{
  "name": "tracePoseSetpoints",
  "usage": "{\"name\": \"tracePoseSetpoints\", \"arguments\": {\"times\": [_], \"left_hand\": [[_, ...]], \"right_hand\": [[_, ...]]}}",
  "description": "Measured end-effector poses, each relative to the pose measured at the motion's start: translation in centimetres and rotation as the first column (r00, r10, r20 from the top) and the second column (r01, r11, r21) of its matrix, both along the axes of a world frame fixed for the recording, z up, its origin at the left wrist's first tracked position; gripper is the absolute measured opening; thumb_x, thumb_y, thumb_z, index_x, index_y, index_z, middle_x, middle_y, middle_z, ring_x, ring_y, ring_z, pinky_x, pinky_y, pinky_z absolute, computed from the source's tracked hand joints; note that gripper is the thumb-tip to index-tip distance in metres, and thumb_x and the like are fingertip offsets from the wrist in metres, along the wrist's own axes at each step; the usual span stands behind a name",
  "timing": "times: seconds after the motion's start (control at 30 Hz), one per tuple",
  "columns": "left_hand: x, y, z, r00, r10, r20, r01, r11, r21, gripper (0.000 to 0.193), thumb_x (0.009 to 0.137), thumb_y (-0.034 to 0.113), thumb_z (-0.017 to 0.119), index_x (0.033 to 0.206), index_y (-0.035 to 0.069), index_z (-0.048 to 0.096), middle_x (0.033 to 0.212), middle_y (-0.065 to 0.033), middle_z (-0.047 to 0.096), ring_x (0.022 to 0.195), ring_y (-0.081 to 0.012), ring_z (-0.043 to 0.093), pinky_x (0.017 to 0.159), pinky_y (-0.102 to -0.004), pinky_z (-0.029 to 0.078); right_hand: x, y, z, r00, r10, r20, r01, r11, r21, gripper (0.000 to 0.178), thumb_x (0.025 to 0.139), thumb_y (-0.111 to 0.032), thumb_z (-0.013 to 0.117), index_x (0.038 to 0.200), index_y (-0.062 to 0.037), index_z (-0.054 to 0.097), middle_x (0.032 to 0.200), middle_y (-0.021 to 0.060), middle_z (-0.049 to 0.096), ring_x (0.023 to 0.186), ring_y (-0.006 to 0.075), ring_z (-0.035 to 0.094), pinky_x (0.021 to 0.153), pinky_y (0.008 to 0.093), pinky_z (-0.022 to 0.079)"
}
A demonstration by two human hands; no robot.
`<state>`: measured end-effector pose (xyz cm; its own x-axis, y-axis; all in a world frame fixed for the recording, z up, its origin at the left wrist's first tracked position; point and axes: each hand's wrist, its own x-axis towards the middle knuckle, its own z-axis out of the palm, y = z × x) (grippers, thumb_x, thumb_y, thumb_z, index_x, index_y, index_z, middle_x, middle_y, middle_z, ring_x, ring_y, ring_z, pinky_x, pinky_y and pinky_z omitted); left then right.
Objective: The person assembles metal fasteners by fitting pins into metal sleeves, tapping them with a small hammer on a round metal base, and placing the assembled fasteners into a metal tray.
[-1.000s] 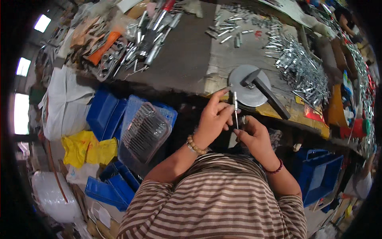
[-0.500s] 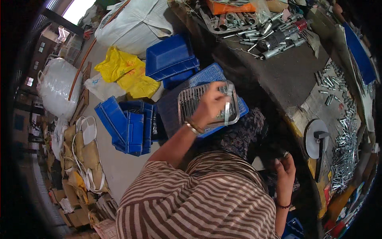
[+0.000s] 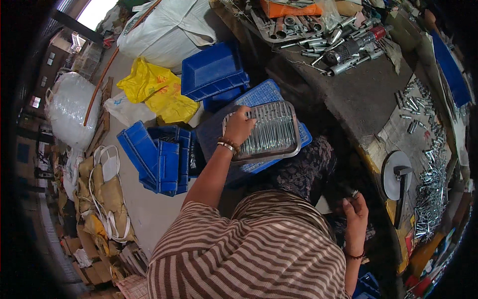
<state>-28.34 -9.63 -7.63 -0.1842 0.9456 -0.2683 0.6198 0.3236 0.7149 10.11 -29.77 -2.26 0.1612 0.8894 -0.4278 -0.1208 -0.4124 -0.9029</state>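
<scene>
At centre frame, metal rods (image 3: 275, 131) lying roughly top-to-bottom are found right of the nearer left hand (image 3: 239, 127), fingers curled, grip unclear.

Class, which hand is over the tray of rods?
The left hand, over the left part of the tray; the right hand is apart from it, nearer the workbench.

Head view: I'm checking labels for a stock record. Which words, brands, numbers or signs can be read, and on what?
None can be quoted reliably.
Yellow bag: reddish print, creased and too blurred to read.
White plastic bag: faint bluish marks, too small to read.
Workbench: small red mark, too unclear to read.
Metal tray: no lettering discernible.
</scene>
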Motion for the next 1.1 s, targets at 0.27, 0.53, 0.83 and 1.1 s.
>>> {"name": "tracePoseSetpoints", "arguments": {"times": [0.27, 0.53, 0.83, 1.1], "left_hand": [[1.6, 3.1, 0.5, 0.957, -0.015, -0.289, 0.127, 0.919, 0.372, 0.03, 0.098, 0.015, 0.064, 0.124, 0.001, 0.062, 0.088, -0.0154, 0.074, 0.069, -0.0246, 0.072, 0.067, -0.0354, 0.056], [15.8, 5.1, 10.3, 0.903, -0.407, 0.14, 0.311, 0.842, 0.441, 0.029, 0.093, 0.013, 0.071, 0.119, 0.002, 0.067, 0.087, -0.0149, 0.071, 0.072, -0.024, 0.068, 0.071, -0.0351, 0.053], [36.9, 9.2, 9.9, 0.574, -0.804, -0.155, 0.728, 0.414, 0.546, 0.019, 0.088, 0.016, 0.073, 0.104, 0.006, 0.07, 0.097, -0.0107, 0.065, 0.089, -0.0254, 0.066, 0.077, -0.0375, 0.053], [41.5, 11.7, 7.8, 0.561, -0.587, -0.584, 0.824, 0.324, 0.466, 0.022, 0.086, 0.028, 0.075, 0.094, 0.008, 0.073, 0.1, -0.0113, 0.066, 0.094, -0.033, 0.067, 0.079, -0.0446, 0.053]], "right_hand": [[1.9, -1.5, -0.7, 0.998, -0.069, 0.002, 0.069, 0.996, -0.057, 0.029, 0.099, -0.007, 0.064, 0.127, -0.0005, 0.061, 0.103, 0.0028, 0.069, 0.088, 0.0111, 0.066, 0.074, 0.0273, 0.054], [0.1, -0.8, -2.7, 0.999, 0.051, 0.01, -0.051, 0.998, 0.044, 0.022, 0.096, -0.008, 0.069, 0.116, 0.0006, 0.065, 0.089, 0.0011, 0.065, 0.084, 0.0069, 0.055, 0.075, 0.026, 0.048], [2.4, -3.3, -1.2, 0.995, -0.098, -0.01, 0.098, 0.994, 0.056, 0.02, 0.097, -0.011, 0.068, 0.112, 0.0005, 0.063, 0.089, 0.0012, 0.065, 0.083, 0.0069, 0.055, 0.074, 0.0268, 0.049], [5.9, -5.0, 4.3, 0.913, -0.271, 0.305, 0.194, 0.946, 0.259, 0.019, 0.093, -0.012, 0.073, 0.108, -0.0021, 0.067, 0.089, 0.0088, 0.067, 0.08, 0.0103, 0.061, 0.071, 0.0295, 0.05]]}}
